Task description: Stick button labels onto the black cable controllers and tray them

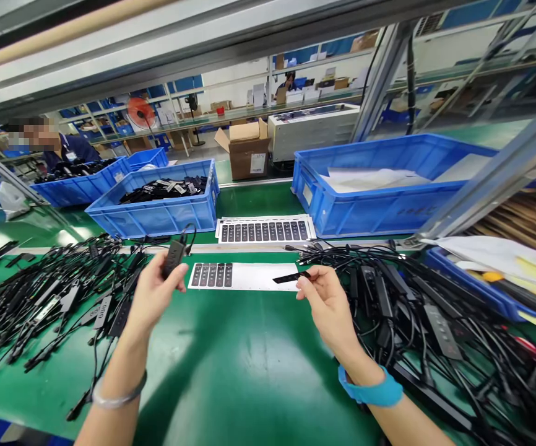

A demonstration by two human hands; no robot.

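The label sheet (256,277) lies on the table (240,378), with the left hand (154,288) and the device (174,257) held in it on the left side, and the right hand (327,298), which holds a strip (291,277), at its right end. Farther left of the label sheet there is a left heap of corded units (68,300), and on its right, a right heap of corded units (442,331). Behind the label sheet comes first a rail (259,248), then the stack of sheets (264,232); behind to the left stands a bin with parts (156,217), behind to the right a bin with papers (379,217), and the carton (242,166) is farther back, between these two.
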